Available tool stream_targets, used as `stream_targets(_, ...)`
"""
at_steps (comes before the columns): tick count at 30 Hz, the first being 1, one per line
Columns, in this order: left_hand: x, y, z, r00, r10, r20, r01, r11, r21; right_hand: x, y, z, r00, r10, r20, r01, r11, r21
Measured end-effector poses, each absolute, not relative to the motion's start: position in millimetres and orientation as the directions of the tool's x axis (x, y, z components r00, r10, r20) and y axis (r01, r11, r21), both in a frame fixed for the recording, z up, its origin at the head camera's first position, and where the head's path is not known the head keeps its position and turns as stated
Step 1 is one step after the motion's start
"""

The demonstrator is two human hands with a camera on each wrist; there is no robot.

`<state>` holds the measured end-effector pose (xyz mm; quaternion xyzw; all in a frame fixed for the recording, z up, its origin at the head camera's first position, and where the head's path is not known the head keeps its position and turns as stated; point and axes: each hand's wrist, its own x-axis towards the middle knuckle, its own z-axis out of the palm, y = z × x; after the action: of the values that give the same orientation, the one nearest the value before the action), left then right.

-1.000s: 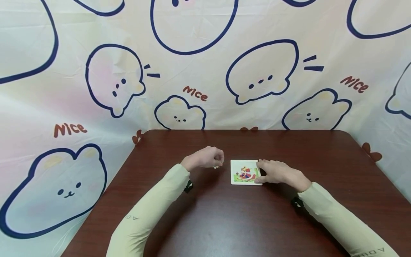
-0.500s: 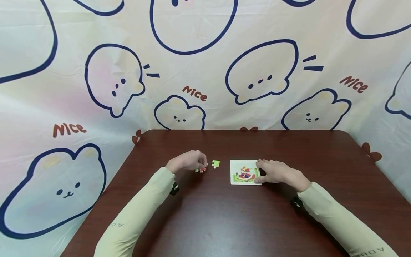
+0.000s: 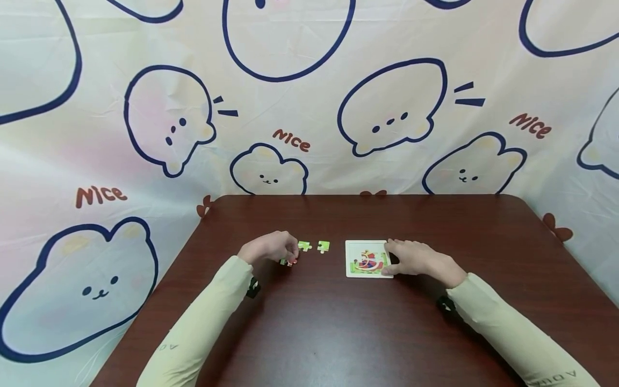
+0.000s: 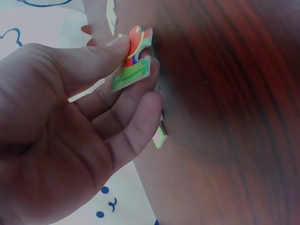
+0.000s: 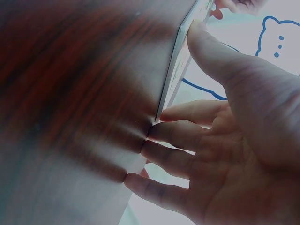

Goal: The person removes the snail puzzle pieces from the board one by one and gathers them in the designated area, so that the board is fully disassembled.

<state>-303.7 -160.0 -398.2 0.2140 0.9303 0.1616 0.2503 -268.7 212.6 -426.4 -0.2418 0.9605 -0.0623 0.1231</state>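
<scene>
Between thumb and fingers my left hand (image 3: pixel 272 247) pinches a green, red and blue jigsaw piece (image 4: pixel 131 65), held above the table at left. Just beyond the fingers lie two green jigsaw pieces, the nearer one (image 3: pixel 304 246) and another (image 3: pixel 323 246) further right. A square white-framed puzzle board (image 3: pixel 355 273) with a colourful partial picture lies flat in the middle. My right hand (image 3: pixel 418 259) rests at its right side, thumb on the near corner and index finger at the far corner. In the right wrist view, its other fingertips (image 5: pixel 133 180) rest on the tabletop, straight and spread.
The brown wooden table (image 3: pixel 329 322) runs back to a pale cloth backdrop (image 3: pixel 319 107) with cartoon faces. Dark wrist cameras sit under both cuffs, the left one (image 3: pixel 253 288) and the right one (image 3: pixel 446 304).
My left hand has moved left, away from the board, leaving two green jigsaw pieces on the table one after the other. The right hand and the board have stayed in place.
</scene>
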Motion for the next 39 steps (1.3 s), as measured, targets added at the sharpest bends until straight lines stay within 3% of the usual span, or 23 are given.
stream_targets(31,-301.9,-168.8,-405.4,-0.835,0.419,-0.356,0.294,0.887,0.356,-266.7,211.4,-426.2,-0.858,-0.468,-0.213,-0.432,0.881,-0.195)
stream_targets(39,-307.2,-160.6,-397.1,-0.830,0.468,-0.302,0.328,0.849,0.415,-267.3,210.6,-426.1,-0.860,-0.466,-0.208,-0.432,0.881,-0.190)
